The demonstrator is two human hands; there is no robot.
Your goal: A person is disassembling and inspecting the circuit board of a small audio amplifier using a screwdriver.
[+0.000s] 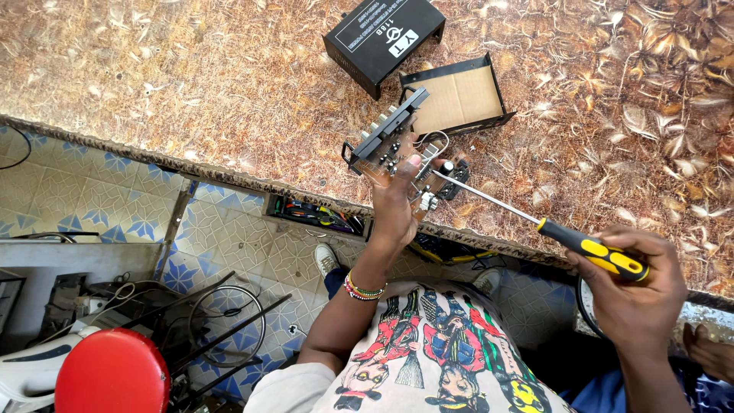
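My left hand (395,200) holds up a small electronic unit (388,136), a black front panel with knobs and a circuit board behind it, over the table's edge. My right hand (634,287) grips the yellow and black handle of a long screwdriver (604,256). Its metal shaft (489,200) reaches left, and the tip meets the board near my left thumb. A beaded bracelet (359,290) is on my left wrist.
On the brown patterned table (191,84) lie a black box-shaped cover (382,34) and an open black metal chassis tray (459,95). Below the edge are a tiled floor (92,199), a red stool (111,373), cables and a shelf with tools (313,210).
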